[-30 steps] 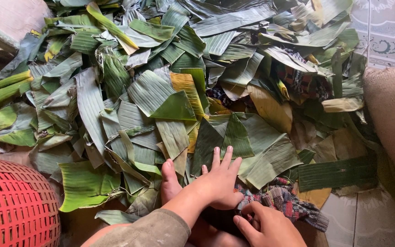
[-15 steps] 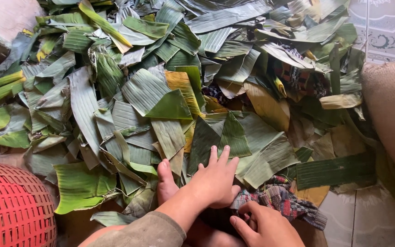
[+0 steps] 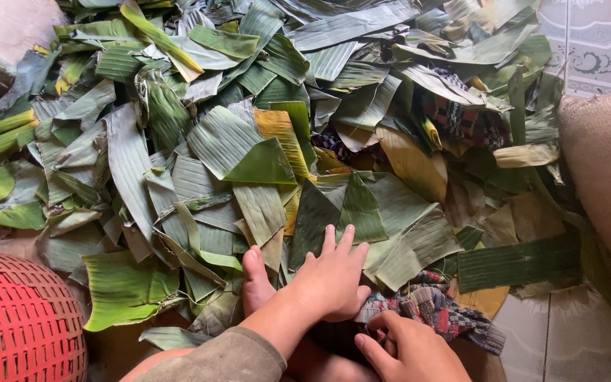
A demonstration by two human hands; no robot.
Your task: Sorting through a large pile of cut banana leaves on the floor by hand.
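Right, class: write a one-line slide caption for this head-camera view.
Left hand pressed flat on a heap of cut banana leaves, right hand gripping a patterned cloth.

A dark green banana leaf piece (image 3: 334,212) lies flat atop the heap.

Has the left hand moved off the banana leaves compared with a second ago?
No. The left hand stays flat on the same dark green leaf, just left of the patterned cloth.

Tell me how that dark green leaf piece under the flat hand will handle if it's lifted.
The dark green leaf piece looks thin and creased, so probably floppy and light. Its ribbed lines suggest it may tear along them. The left hand presses flat on it, so it likely slides over the leaf pile.
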